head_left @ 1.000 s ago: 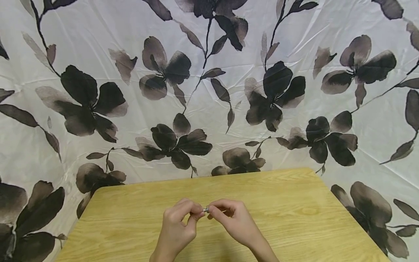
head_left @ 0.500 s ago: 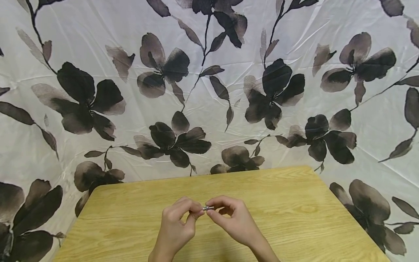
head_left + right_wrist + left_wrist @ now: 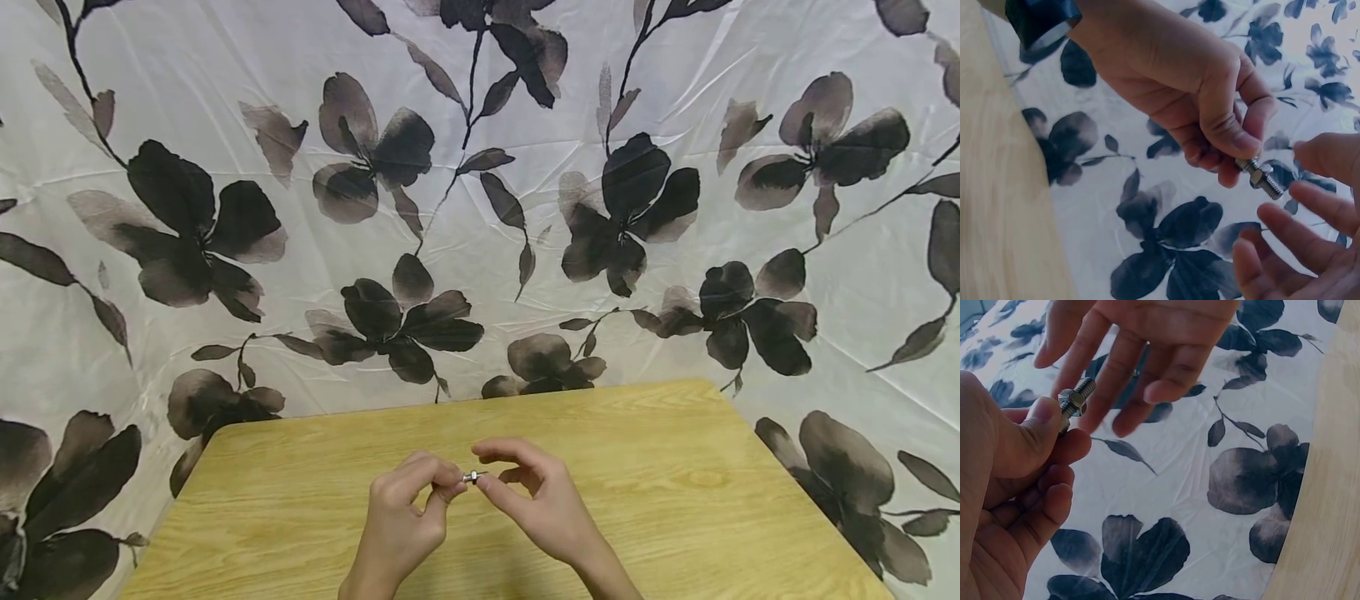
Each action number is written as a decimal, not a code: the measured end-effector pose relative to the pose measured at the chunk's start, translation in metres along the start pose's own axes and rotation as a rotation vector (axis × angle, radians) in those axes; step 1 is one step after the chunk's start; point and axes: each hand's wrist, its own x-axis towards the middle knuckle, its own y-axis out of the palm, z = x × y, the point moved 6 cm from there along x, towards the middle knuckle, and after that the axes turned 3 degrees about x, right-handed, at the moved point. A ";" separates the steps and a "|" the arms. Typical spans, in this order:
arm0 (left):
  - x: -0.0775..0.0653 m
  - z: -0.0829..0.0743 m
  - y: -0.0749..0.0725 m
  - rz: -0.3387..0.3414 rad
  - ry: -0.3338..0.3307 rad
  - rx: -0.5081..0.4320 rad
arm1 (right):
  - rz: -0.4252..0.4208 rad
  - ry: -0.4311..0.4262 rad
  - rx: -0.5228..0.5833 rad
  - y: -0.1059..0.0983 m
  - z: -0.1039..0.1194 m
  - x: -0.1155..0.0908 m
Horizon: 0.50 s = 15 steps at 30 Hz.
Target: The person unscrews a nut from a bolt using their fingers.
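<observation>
In the head view, my left hand (image 3: 405, 517) pinches a small metal bolt (image 3: 1087, 386) between thumb and index finger, over the table. A hex nut (image 3: 1260, 174) sits partway along the bolt's thread, and the threaded tip sticks out past it. The bolt's other end is hidden in the left fingertips. Close by is my right hand (image 3: 543, 500), its index finger lifted and its thumb near the nut. The right wrist view shows those right fingers (image 3: 1307, 240) spread loosely around the bolt tip with nothing gripped.
A yellow wood-grain table (image 3: 675, 467) lies beneath both hands. Behind it and at its sides hangs a white cloth (image 3: 525, 275) printed with dark flowers. A black band (image 3: 1044, 22) is on the left wrist.
The right thumb and index finger, earlier closed together at the nut, have come apart, the index finger rising. The left hand keeps its pinch on the bolt. The head view shifted slightly.
</observation>
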 end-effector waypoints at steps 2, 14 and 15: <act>0.000 0.000 0.000 0.000 -0.001 -0.003 | -0.026 0.052 -0.016 -0.002 -0.002 0.001; 0.002 -0.003 -0.001 -0.008 0.030 -0.008 | 0.043 0.211 -0.101 -0.001 -0.013 0.001; 0.002 -0.003 -0.001 -0.009 0.034 -0.009 | 0.048 0.208 -0.090 0.000 -0.013 0.001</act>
